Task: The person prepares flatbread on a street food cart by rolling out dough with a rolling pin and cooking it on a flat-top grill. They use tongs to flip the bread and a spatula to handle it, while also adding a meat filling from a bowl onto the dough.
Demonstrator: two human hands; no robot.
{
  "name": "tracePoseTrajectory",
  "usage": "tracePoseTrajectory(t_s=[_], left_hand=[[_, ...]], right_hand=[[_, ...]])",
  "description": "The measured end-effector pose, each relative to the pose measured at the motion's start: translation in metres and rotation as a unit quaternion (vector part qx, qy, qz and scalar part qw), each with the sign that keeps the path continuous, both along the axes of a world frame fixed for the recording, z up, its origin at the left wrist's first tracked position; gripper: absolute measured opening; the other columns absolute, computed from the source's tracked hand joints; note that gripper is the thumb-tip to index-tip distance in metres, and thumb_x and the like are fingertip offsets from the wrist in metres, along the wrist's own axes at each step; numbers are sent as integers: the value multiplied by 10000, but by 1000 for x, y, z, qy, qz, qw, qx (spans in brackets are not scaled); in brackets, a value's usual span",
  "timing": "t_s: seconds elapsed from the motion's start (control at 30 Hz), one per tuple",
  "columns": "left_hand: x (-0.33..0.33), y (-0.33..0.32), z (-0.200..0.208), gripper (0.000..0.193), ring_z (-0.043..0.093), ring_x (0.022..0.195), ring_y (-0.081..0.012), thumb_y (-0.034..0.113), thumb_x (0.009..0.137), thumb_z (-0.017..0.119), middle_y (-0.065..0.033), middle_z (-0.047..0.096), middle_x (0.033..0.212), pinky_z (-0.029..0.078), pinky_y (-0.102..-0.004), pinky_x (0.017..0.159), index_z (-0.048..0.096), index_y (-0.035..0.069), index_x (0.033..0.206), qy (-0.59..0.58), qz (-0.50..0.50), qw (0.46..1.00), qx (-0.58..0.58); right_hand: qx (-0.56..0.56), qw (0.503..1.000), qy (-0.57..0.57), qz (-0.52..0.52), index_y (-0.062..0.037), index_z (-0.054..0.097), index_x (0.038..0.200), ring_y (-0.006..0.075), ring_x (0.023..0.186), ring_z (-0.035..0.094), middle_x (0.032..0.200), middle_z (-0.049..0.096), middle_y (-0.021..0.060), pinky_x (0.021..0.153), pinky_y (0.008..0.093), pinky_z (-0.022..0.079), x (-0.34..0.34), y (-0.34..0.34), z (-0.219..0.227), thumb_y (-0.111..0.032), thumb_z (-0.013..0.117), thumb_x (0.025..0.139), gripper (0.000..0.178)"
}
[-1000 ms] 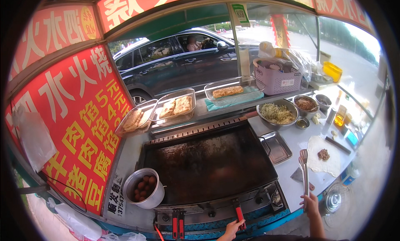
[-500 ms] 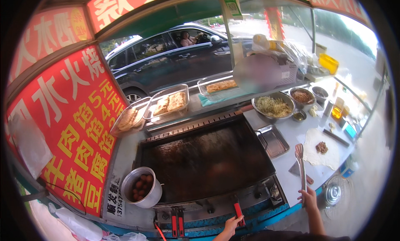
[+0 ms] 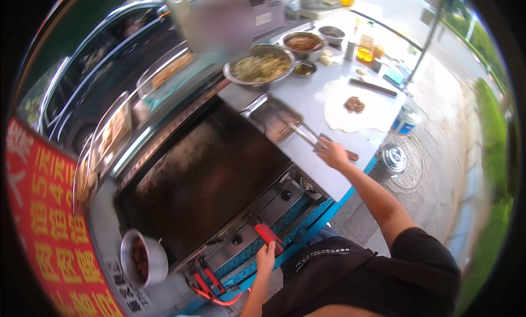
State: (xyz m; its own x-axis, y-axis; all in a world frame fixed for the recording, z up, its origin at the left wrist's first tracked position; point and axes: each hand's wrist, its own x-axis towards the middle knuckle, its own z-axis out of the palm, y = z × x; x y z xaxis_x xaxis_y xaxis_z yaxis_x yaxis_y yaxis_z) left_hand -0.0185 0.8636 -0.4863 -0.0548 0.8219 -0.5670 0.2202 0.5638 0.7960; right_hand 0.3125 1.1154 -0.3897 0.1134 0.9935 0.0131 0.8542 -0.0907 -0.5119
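Note:
My left hand (image 3: 266,255) is closed round a red handle (image 3: 269,237) at the front of the black griddle (image 3: 203,169). With my right hand (image 3: 333,153) I grip metal tongs (image 3: 304,133). Their tips are at the steel tray (image 3: 272,120) beside the griddle, over or in it; I cannot tell which. Under my right hand lies a flat tool with a wooden handle (image 3: 350,155), partly hidden. Beyond it a sheet of dough (image 3: 337,110) is spread on the white worktop, with a small heap of brown filling (image 3: 354,104) on it.
A pot of brown eggs (image 3: 143,259) stands at the griddle's near left corner. Bowls of shredded vegetables (image 3: 260,69) and brown filling (image 3: 302,43) line the back, near an oil bottle (image 3: 365,48). A dark rod (image 3: 373,87) lies behind the dough. More red handles (image 3: 208,276) stick out in front.
The view has swung to the right. My right hand has brought the tongs from beside the dough, leftward and down to the steel tray. My left hand stays on the red handle.

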Motion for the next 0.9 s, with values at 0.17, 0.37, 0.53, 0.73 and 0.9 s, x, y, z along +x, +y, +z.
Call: tracePoseTrajectory(t_s=[0.17,0.37,0.53,0.73,0.9], left_hand=[[-2,8,101,407,664,701,-235,419,902,501,-94,680,715,482,-315,641,689,67,987,246,-254,935,-24],[66,54,149,308,657,643,-240,309,880,573,-84,677,698,486,-311,607,675,63,1035,183,-171,963,101],[160,101,165,288,638,601,-232,241,877,598,-89,659,678,477,-321,581,649,52,1088,163,-166,951,205],[272,126,152,325,617,569,-250,266,871,614,-118,628,645,473,-338,568,635,51,1113,134,-110,960,221],[331,122,149,359,608,597,-196,296,865,633,-94,634,685,469,-310,573,623,74,1147,153,-82,968,179]], right_hand=[[-19,997,-65,22,-104,497,1233,339,885,628,937,646,162,752,436,511,-25,64,-23,-210,603,737,518],[-58,996,-57,34,-31,356,1364,343,897,630,1016,611,188,747,429,515,-28,83,-36,-261,639,757,708],[-91,989,-36,114,-7,305,1379,340,919,614,1025,601,191,756,422,503,-13,90,-17,-418,683,758,835],[-24,976,39,212,-11,398,1325,346,1037,561,1121,590,187,873,393,459,80,74,8,-415,649,784,721],[-30,959,27,280,-105,574,1178,343,927,589,995,604,163,795,418,480,168,38,-16,-277,674,756,467]])
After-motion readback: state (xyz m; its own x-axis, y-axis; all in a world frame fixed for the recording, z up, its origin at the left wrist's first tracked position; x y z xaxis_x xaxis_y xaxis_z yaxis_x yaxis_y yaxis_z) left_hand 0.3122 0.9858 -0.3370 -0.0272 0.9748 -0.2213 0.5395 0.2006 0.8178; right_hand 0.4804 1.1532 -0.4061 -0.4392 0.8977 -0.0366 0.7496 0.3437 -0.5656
